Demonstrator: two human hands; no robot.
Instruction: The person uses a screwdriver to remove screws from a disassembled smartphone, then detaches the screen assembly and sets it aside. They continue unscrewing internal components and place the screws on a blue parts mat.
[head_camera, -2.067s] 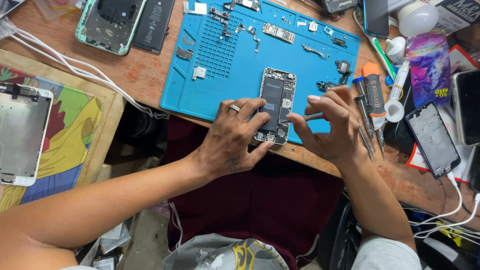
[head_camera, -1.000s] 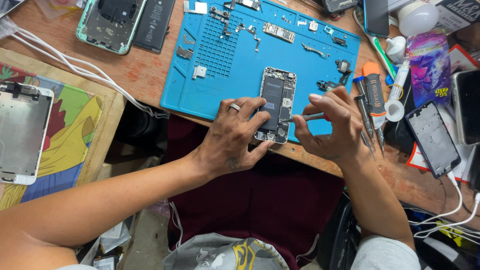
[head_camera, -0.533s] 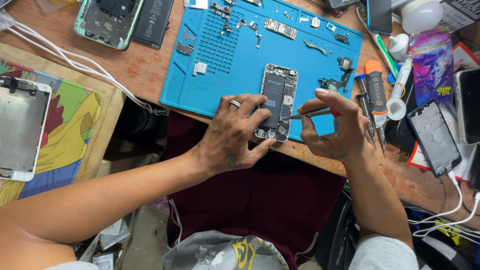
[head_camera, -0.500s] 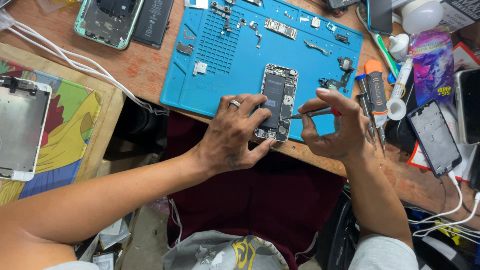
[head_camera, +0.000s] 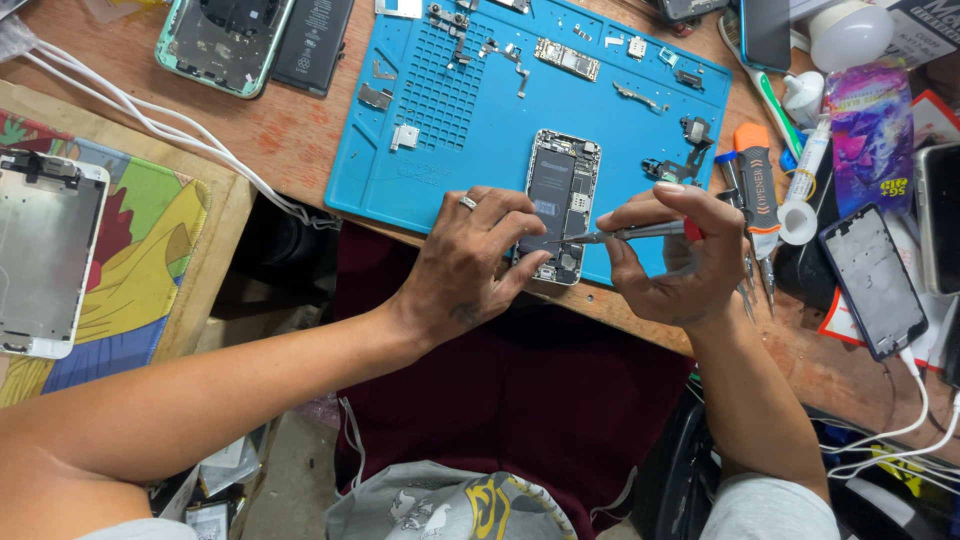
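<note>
I see one opened smartphone chassis with exposed dark battery and circuit boards (head_camera: 560, 205) lying flat near the front edge of the blue silicone repair mat (head_camera: 470, 130), its long axis running away from me and tilted slightly, the lower end nearest my body. Its interior shows a black rectangular battery on the left side and a narrow strip of metal-shielded boards on the right, framed by a pale metal rim. My left hand (head_camera: 465, 265), wearing one silver ring, is closed lightly over the lower left edge of the chassis, fingertips pressing it to the mat. My right hand (head_camera: 680, 255) pinches one slim metal screwdriver with a red collar (head_camera: 625, 234) between thumb and fingers; the tool lies almost horizontal, its tip pointing left onto the lower half of the chassis. On the mat I count several loose small parts, including a long logic board (head_camera: 566, 58) near the far edge. Beyond the mat, on the wooden bench (head_camera: 290, 135), lie one green phone housing (head_camera: 222, 40) and one loose black battery (head_camera: 313, 45). To the right rests one empty black phone frame (head_camera: 872, 280); to the far left, one white display panel with metal backing (head_camera: 45, 255) on a colourful sheet.
</note>
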